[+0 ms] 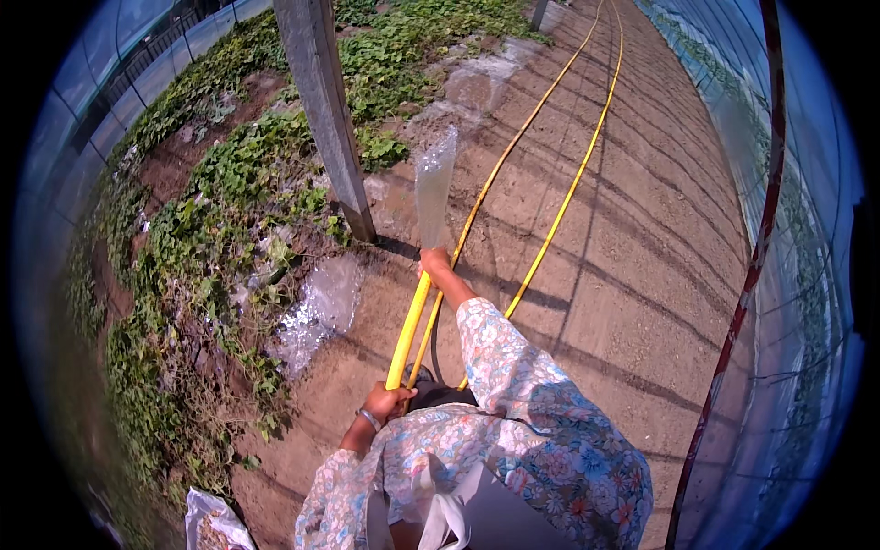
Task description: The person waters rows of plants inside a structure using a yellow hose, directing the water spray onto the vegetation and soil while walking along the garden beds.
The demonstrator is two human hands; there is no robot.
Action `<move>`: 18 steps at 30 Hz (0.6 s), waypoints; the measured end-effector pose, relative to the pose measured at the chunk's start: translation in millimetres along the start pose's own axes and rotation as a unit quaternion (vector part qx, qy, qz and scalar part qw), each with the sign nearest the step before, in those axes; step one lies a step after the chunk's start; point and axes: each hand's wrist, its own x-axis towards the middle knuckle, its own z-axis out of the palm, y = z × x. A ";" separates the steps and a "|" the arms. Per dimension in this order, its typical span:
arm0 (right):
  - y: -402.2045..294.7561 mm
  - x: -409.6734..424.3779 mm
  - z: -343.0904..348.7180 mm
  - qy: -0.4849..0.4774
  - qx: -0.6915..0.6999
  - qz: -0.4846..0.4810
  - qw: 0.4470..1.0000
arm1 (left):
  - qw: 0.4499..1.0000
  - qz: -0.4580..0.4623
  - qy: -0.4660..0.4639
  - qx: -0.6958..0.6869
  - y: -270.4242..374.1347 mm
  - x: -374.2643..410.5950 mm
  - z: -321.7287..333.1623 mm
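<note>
Both my hands grip one yellow hose (410, 330) that runs up and away from my body. My left hand (387, 401) is closed around its lower part, close to my waist. Farther forward, my right hand (434, 261) holds the hose at its outlet end, which the fingers partly hide. A broad sheet of water (435, 185) sprays from that end toward the ground ahead. Two more yellow lengths of hose (565, 213) lie along the bare soil to the right and pass below me.
Leafy vine plants (234, 179) cover the ground on the left. A concrete post (326, 117) leans beside them, near a wet puddle (323, 302). Plastic sheeting (777, 385) and a rusty pole (746, 289) line the right. A white sack (214, 521) lies at lower left.
</note>
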 end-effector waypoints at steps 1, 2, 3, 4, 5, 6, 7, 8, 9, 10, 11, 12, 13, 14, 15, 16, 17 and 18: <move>0.5 0.3 0.1 -0.003 0.007 0.002 1.000 | 1.000 0.000 0.002 0.001 -0.9 0.2 0.4; 0.3 1.1 0.4 -0.003 0.008 -0.003 1.000 | 1.000 -0.001 0.004 0.002 -0.9 0.3 0.9; 2.3 3.7 -0.8 -0.001 0.009 -0.006 1.000 | 1.000 -0.002 0.005 0.011 -0.2 -0.2 3.0; 4.4 6.2 -1.9 0.001 0.009 -0.010 1.000 | 1.000 -0.003 0.007 0.021 1.6 -1.9 5.6; 6.7 8.5 -3.1 0.003 0.015 -0.012 1.000 | 0.999 -0.005 0.008 0.030 2.7 -3.2 7.2; 7.5 8.2 -2.9 0.003 0.019 -0.015 1.000 | 0.999 -0.004 0.008 0.031 2.7 -3.8 7.7; 8.2 7.9 -2.9 0.003 0.024 -0.018 1.000 | 0.999 -0.003 0.007 0.032 2.4 -4.2 7.9; 9.2 7.5 -3.1 0.004 0.024 -0.013 1.000 | 0.999 -0.003 0.006 0.033 1.9 -4.2 7.9; 9.5 6.4 -3.4 0.005 0.025 -0.008 1.000 | 1.000 -0.002 0.003 0.026 0.9 -3.2 6.9; 9.5 5.6 -3.6 0.006 0.025 -0.003 1.000 | 1.000 -0.002 0.000 0.020 -1.3 -1.3 4.9; 8.9 5.1 -3.9 0.002 0.011 0.000 1.000 | 1.000 -0.002 -0.003 0.013 -3.7 0.8 3.1; 9.7 7.9 -5.1 -0.001 -0.001 0.003 1.000 | 1.000 -0.001 -0.004 0.016 -6.4 3.3 2.0; 10.5 10.6 -6.2 -0.004 -0.014 0.006 1.000 | 1.000 0.001 -0.005 0.019 -8.9 5.5 1.5; 11.9 12.9 -7.2 -0.001 -0.011 0.005 1.000 | 1.000 0.003 -0.005 0.021 -10.7 7.5 1.1; 11.7 11.0 -6.7 0.000 -0.008 0.005 1.000 | 1.000 0.003 -0.006 0.020 -10.5 7.3 1.1; 11.0 9.3 -6.5 0.002 -0.005 0.005 1.000 | 1.000 0.004 -0.007 0.018 -10.2 6.6 1.2; 10.0 8.0 -6.5 0.000 -0.003 0.005 1.000 | 1.000 0.005 -0.007 0.016 -10.0 6.3 1.3; 8.7 6.0 -6.6 -0.002 -0.001 0.006 1.000 | 1.000 0.004 -0.007 0.015 -9.8 6.0 1.1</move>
